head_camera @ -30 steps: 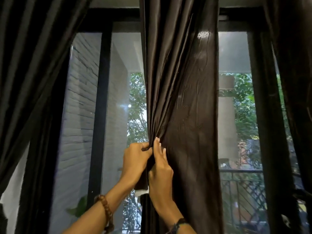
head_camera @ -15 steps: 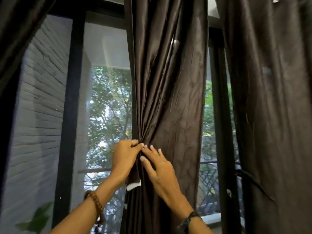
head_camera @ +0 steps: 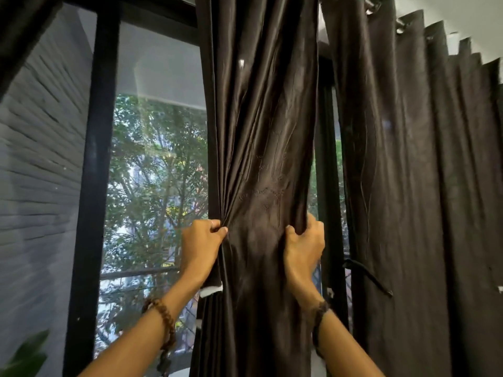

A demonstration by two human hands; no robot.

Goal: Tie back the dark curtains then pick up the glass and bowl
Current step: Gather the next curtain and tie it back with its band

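Middle curtain [head_camera: 261, 159] hangs tall, up-down. Left hand [head_camera: 201, 244] pinches its left edge, right hand [head_camera: 304, 247] grips right edge. Tie strap [head_camera: 367, 276] right of curtain, nearer right hand.

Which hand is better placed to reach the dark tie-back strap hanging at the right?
Probably the right hand: it grips the dark satin curtain's right edge, nearest the dark tie-back strap. The left hand pinches the far edge.
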